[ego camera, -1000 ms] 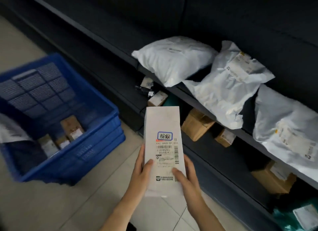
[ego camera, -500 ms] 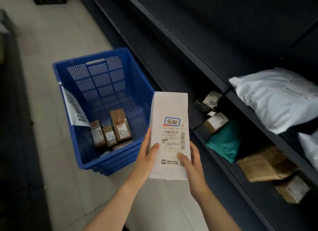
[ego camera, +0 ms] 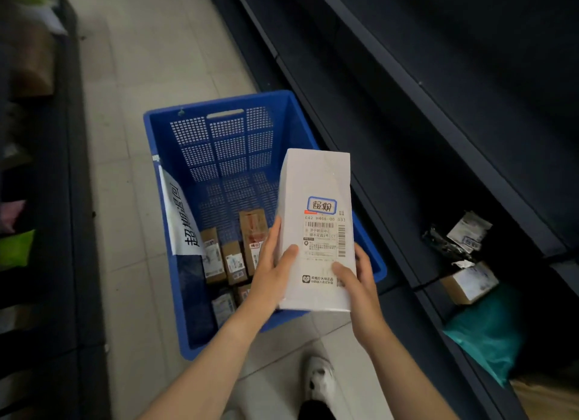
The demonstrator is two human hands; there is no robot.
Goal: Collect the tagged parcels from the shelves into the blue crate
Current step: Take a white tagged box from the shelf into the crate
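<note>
Now both the left hand [ego camera: 273,271] and right hand [ego camera: 360,281] grip the tall white labelled parcel [ego camera: 316,228], carried from the shelves to above the blue perforated plastic crate [ego camera: 219,144], ready to drop.

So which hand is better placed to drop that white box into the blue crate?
Probably the left. The left hand grips the white box on the side facing the blue crate and hangs over its inside; the right hand holds the edge nearer the shelves.
</note>
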